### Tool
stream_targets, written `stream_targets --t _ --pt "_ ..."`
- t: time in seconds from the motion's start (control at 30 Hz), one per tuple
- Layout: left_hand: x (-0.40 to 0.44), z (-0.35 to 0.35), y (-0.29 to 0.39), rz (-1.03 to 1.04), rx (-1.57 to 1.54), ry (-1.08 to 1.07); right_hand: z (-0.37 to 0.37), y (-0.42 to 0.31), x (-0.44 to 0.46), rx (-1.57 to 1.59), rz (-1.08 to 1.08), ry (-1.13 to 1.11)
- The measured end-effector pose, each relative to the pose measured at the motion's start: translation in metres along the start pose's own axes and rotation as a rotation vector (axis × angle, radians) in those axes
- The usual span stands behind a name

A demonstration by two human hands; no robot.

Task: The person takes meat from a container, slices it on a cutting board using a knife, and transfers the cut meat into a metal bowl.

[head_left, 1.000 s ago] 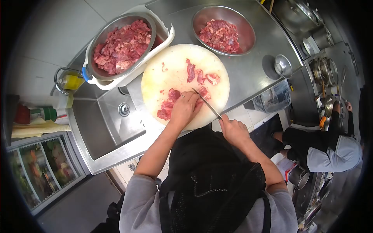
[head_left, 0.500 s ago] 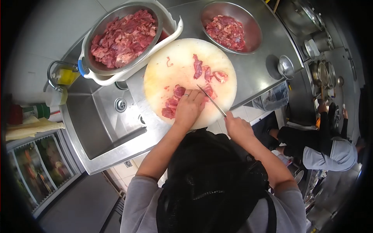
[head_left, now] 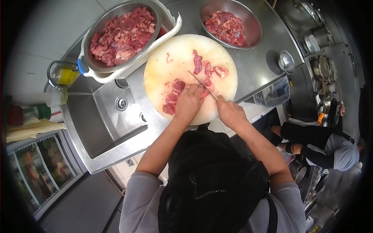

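Note:
On the round white cutting board (head_left: 163, 70), my left hand (head_left: 189, 103) presses down on a piece of raw red meat (head_left: 178, 86) with its fingers curled. More of that meat shows to the left of the fingers. My right hand (head_left: 232, 112) is closed round the handle of a knife (head_left: 203, 84), which the fingers mostly hide. The blade slants up and left across the meat, just right of my left fingertips. Beyond the blade lie several cut strips of meat (head_left: 197, 64) and a paler fatty piece (head_left: 220, 72).
A large metal bowl (head_left: 158, 24) heaped with meat sits in a white tub (head_left: 171, 33) at the back left. Another metal bowl (head_left: 253, 33) holds more meat. A sink (head_left: 95, 120) lies left, a small metal bowl (head_left: 286, 62) right. A person (head_left: 330, 149) stands at the right.
The knife and my right hand have shifted up and left, bringing the blade closer to my left fingers. My left hand stays on the meat. The person at the right has moved their arms.

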State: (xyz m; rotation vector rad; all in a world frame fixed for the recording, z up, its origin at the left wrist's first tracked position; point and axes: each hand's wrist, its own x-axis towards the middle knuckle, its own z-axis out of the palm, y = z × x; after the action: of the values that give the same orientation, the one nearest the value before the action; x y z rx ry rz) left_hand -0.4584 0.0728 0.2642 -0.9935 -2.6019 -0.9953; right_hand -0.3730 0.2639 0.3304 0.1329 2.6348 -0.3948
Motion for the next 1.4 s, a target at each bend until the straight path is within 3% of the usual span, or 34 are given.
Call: stream_targets --t 0.13,0.23,0.37,0.43,0.47,0.53,0.67,0.73,0.9,0.97,1.17,1.23,1.27,1.33,1.4 --pt "-0.002 0.006 -0.005 -0.015 -0.021 0.004 -0.006 0.017 -0.052 -0.017 0.131 -0.115" --pt "-0.001 0.008 0.000 -0.052 -0.041 -0.007 0.001 0.016 -0.038 0.026 0.035 -0.010" --pt "0.000 0.003 -0.001 -0.018 -0.032 0.011 -0.012 0.010 -0.028 0.041 0.061 -0.090" --pt "0.006 -0.004 -0.001 -0.259 -0.170 0.117 -0.015 0.020 -0.053 0.038 0.088 -0.105" --pt "0.009 -0.011 0.000 -0.250 -0.163 0.118 -0.015 0.025 -0.062 0.040 0.114 -0.128" --pt "0.023 -0.033 0.006 -0.865 -0.775 0.215 -0.016 0.033 -0.063 0.040 0.093 -0.129" --pt "0.029 -0.033 0.002 -0.875 -0.700 0.351 -0.022 0.057 -0.050 -0.029 -0.024 -0.043" --pt "0.025 -0.007 -0.006 -0.364 -0.326 0.042 -0.024 0.063 -0.035 -0.033 -0.016 -0.005" --pt "0.005 -0.054 -0.014 -0.110 0.134 -0.038 -0.040 0.064 -0.033 0.014 0.027 0.042" --pt "-0.008 -0.064 -0.037 -0.099 0.022 -0.261 -0.037 0.065 -0.038 0.048 0.021 0.075" --pt "0.002 -0.089 -0.052 -0.230 -0.072 -0.321 -0.032 0.067 -0.046 0.171 -0.009 0.143" --pt "0.013 -0.092 -0.049 -0.409 -0.022 -0.596 -0.032 0.070 -0.048 0.184 -0.026 0.146" --pt "0.010 -0.089 -0.046 -0.407 -0.014 -0.597 -0.034 0.070 -0.053 0.189 -0.011 0.158" --pt "-0.003 -0.077 -0.037 -0.220 0.132 -0.398 -0.032 0.074 -0.057 0.200 0.008 0.172" --pt "-0.007 -0.071 -0.030 -0.301 0.045 -0.400 -0.030 0.080 -0.062 0.230 0.057 0.170"
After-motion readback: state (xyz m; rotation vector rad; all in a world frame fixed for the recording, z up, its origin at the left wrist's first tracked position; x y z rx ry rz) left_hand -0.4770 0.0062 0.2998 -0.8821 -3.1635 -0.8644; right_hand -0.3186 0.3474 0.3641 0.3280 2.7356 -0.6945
